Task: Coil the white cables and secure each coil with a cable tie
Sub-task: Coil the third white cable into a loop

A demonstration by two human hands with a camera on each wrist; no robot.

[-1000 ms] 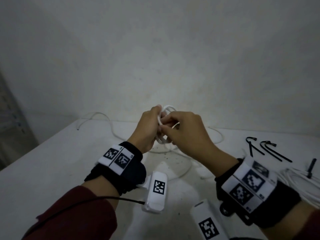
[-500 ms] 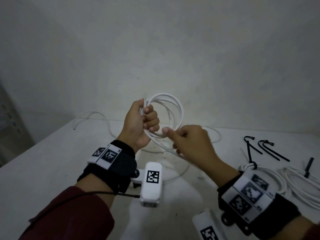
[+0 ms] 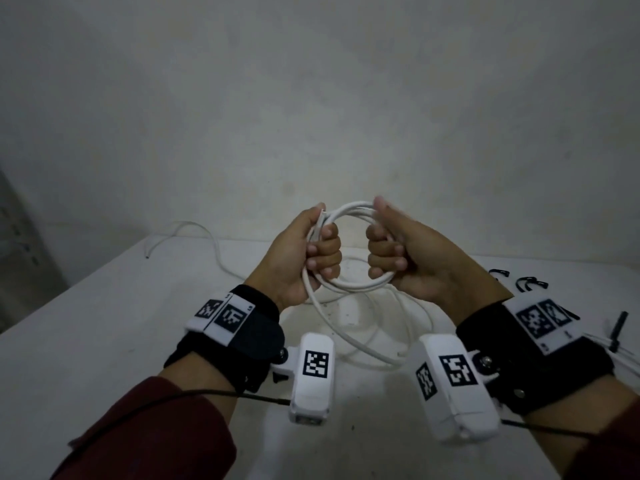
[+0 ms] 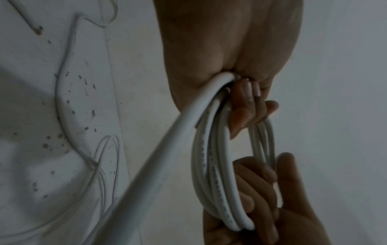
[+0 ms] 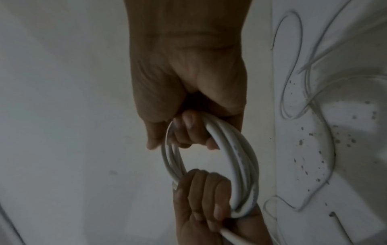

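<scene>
1. White cable coil is held up in the air above the white table, between the two hands, as a ring of several turns.
2. The left hand has its fingers curled round the left side of the ring; the right hand clenches the right side, thumb up.
3. A loose length of cable runs from under the left hand down onto the table and off toward the far left edge, where its bare end lies.
4. Judgement: the coiling step is in hand and not finished, since much cable lies uncoiled.
5. Next, the right hand would need to let go, draw in more slack and lay another turn into the left hand's grip.
6. Black cable ties wait on the table to the right, well apart from the coil.
</scene>
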